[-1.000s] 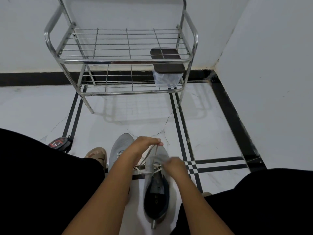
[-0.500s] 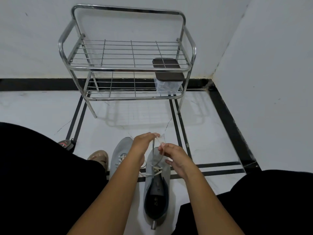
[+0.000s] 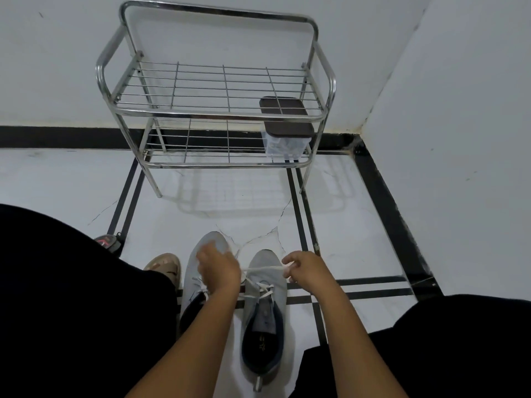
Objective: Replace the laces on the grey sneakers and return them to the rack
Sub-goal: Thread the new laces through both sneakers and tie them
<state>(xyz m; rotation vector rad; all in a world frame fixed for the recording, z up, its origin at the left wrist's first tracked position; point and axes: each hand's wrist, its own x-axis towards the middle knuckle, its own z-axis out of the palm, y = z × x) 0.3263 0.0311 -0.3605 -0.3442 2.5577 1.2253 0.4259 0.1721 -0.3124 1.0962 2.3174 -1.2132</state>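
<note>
White lace (image 3: 263, 269) pulled taut between both hands over right grey sneaker (image 3: 265, 308)

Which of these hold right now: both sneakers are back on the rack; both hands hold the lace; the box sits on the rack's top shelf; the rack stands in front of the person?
1. Both grey sneakers are on the rack. False: they stand on the floor.
2. The left hand and right hand pull the white lace out sideways. True.
3. The lidded box sits on the top shelf. False: it is on the lower shelf, at the right end.
4. The rack stands ahead of the person, against the wall. True.
</note>
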